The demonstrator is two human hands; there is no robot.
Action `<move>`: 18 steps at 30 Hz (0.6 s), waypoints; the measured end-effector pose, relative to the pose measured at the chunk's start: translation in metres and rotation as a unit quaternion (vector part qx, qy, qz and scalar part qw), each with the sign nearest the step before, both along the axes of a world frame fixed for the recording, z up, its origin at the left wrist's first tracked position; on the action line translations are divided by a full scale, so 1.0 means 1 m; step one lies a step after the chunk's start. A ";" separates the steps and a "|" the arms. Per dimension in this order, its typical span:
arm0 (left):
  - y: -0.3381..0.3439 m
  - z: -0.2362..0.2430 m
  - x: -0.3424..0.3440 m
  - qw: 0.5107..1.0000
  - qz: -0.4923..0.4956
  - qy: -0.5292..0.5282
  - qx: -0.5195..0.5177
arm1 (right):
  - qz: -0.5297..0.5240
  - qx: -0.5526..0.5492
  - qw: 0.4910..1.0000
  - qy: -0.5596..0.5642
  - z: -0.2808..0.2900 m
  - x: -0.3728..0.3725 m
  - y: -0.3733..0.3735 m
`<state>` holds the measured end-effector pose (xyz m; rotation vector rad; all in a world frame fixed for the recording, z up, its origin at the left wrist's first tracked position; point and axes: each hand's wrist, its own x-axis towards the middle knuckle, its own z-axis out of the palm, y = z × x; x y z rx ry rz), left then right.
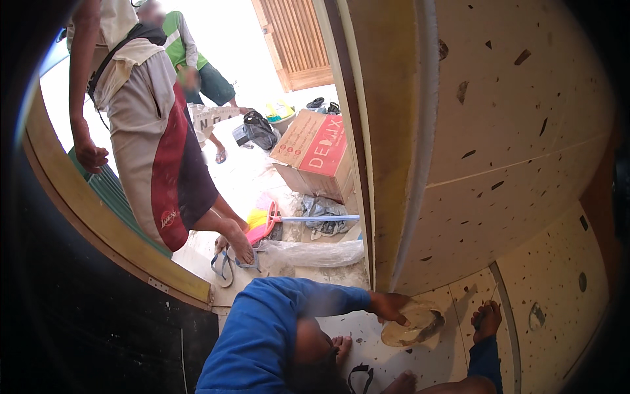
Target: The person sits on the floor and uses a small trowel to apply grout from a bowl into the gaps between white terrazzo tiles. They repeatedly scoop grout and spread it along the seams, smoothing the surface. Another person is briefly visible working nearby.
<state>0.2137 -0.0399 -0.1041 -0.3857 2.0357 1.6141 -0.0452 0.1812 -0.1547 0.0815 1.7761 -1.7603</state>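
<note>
My left hand (392, 308) is closed on the near-left rim of a shallow round bowl (398, 333), its thumb over the edge. Pale beige, paste-like stuff coats the bowl, with a darker patch at its right. To the right of it, my right hand (486, 320) is wrapped around the dark handle of a thin tool. A narrow part of that tool points up from the fist; its exact kind is too small to tell. Both arms wear blue sleeves. Around the bowl lies a pale tiled floor (367, 338) with dark flecks.
A pale wall with dark chips (499, 118) rises at right beside a door frame (387, 131). Beyond the doorway stand a person in shorts (141, 118) and another in green (177, 39). A cardboard box (315, 154), a broom (262, 217) and plastic wrapping (312, 253) lie outside.
</note>
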 end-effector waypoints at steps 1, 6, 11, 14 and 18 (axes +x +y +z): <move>-0.001 -0.005 0.001 1.000 0.002 0.006 0.002 | 0.000 -0.002 1.000 0.000 0.000 0.000 0.000; 0.002 0.004 -0.007 1.000 -0.011 -0.005 -0.018 | -0.007 -0.002 1.000 0.011 0.001 -0.004 0.003; 0.001 -0.006 0.002 1.000 -0.009 0.013 -0.020 | -0.007 0.002 1.000 0.003 0.000 0.003 -0.001; 0.001 0.004 0.001 1.000 -0.009 0.002 -0.017 | -0.011 -0.005 1.000 0.001 -0.001 0.003 0.000; 0.001 0.028 -0.010 0.999 -0.016 -0.042 -0.020 | -0.017 -0.013 1.000 0.004 0.001 -0.002 0.003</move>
